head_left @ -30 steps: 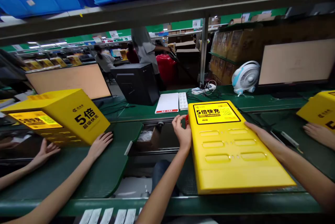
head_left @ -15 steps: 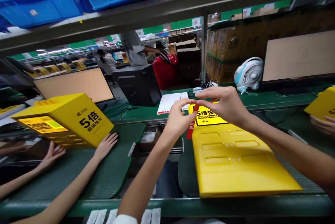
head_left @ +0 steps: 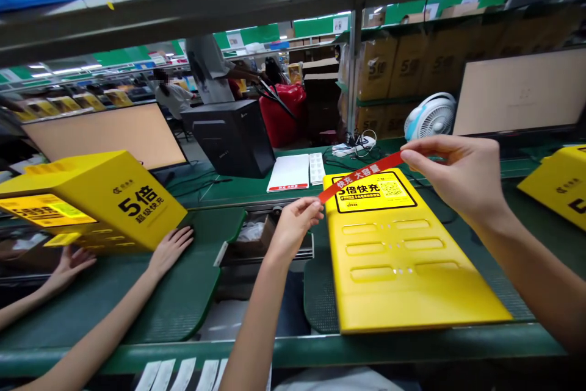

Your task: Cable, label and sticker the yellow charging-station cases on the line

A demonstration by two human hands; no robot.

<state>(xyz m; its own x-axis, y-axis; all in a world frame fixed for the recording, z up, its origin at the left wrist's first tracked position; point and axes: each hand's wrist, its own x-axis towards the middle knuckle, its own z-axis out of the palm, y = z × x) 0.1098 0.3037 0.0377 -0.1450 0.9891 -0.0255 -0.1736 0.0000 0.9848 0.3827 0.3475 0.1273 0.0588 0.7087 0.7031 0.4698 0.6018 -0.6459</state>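
Note:
A narrow red sticker strip (head_left: 361, 175) with white lettering is stretched between my two hands, slanting up to the right. Its left end is pinched by my left hand (head_left: 300, 220), its right end by my right hand (head_left: 458, 171). Beneath the strip lies a yellow metal-looking case (head_left: 403, 293) with slot-like recesses. A black-framed label with a QR code (head_left: 390, 190) is on the case's far end, partly covered by the strip. I cannot tell whether the strip touches the case.
At left, a co-worker's hands (head_left: 169, 251) are at another yellow case (head_left: 151, 208). White sticker sheets (head_left: 288, 171) lie behind the belt, near a black box (head_left: 229, 138). A fan (head_left: 433, 116) and monitor (head_left: 522, 92) stand back right; a shelf beam (head_left: 274, 7) crosses above.
My hands have moved apart, my right hand going right, and the red strip that hung down is now pulled out straight over the case's far end. The co-worker's left-hand case has shifted left in view.

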